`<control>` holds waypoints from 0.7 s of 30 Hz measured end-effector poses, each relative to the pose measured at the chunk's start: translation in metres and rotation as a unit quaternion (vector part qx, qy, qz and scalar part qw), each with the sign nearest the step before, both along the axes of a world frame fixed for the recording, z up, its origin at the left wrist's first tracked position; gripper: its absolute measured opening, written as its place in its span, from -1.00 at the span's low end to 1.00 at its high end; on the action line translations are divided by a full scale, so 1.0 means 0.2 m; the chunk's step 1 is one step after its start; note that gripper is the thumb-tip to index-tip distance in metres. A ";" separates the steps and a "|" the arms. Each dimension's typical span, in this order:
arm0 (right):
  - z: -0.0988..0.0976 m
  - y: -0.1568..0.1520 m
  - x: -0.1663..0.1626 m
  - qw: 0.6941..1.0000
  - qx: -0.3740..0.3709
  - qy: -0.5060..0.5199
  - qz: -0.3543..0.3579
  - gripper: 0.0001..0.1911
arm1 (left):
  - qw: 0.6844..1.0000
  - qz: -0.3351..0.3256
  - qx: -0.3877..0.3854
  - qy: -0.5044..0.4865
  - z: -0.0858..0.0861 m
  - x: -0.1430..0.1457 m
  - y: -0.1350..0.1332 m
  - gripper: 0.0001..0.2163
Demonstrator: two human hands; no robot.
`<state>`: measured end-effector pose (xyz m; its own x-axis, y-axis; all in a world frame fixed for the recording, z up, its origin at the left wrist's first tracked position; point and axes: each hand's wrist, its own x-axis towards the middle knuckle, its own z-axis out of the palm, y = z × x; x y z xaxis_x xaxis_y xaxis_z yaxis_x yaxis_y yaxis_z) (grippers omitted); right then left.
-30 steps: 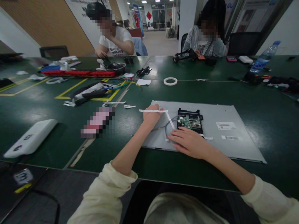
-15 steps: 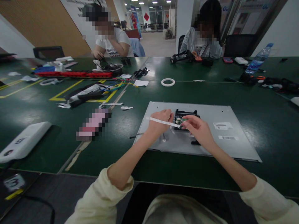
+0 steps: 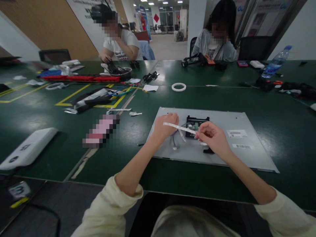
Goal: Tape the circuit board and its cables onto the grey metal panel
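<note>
R. hand (image 3: 214, 137): thumb & fingertips pinched tog. on one end of a white strip (image 3: 179, 127), which runs left, its far end passing over the back of the L. hand. L. hand (image 3: 165, 126): fingers curled, fingertips hidden; cannot tell whether it grips anything. Both hands are above the near-left & middle part of a grey panel (image 3: 243, 154), lying flat on the green table (image 3: 118, 164).

On panel, btwn hands: black bracket (image 3: 198, 119) w/ circuit board (image 3: 191, 126), partly behind R. hand; short white strip (image 3: 182, 135) and thin grey cable (image 3: 173, 141) just beside L. hand. Two labels (image 3: 237, 133) on panel's right part.

Left of panel: pixelated pink item (image 3: 101, 131), white scrap (image 3: 135, 114) & white device (image 3: 29, 148). Beyond panel: white ring (image 3: 178, 90), flat on table. Far right: tilted plastic bottle (image 3: 276, 62). Far side: co-worker in white T-shirt (image 3: 127, 46), left; co-worker in striped top (image 3: 202, 44), right.
</note>
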<state>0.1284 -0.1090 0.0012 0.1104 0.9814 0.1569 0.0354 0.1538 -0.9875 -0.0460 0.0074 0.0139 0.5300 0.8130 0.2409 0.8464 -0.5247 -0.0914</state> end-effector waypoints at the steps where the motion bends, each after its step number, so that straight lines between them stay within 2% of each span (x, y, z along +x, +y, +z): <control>1: 0.00 0.01 0.02 1.000 0.005 0.012 -0.015 -0.79 | 1.000 0.019 0.005 -0.003 0.00 -0.02 0.02 -0.67; 6: -0.02 0.07 0.17 0.983 0.023 0.086 -0.158 -0.73 | 0.997 0.077 0.023 -0.018 0.01 -0.10 0.09 -0.63; 10: -0.06 0.11 0.30 0.962 0.004 0.121 -0.245 -0.69 | 0.997 0.039 0.056 -0.046 -0.01 -0.06 0.07 -0.69; 17: -0.11 0.12 0.36 0.953 -0.035 0.154 -0.259 -0.67 | 0.993 -0.055 0.084 -0.058 0.00 0.04 -0.01 -0.77; 21: -0.12 0.12 0.34 0.954 -0.043 0.146 -0.259 -0.66 | 0.986 -0.128 0.049 -0.099 -0.01 0.12 -0.03 -0.72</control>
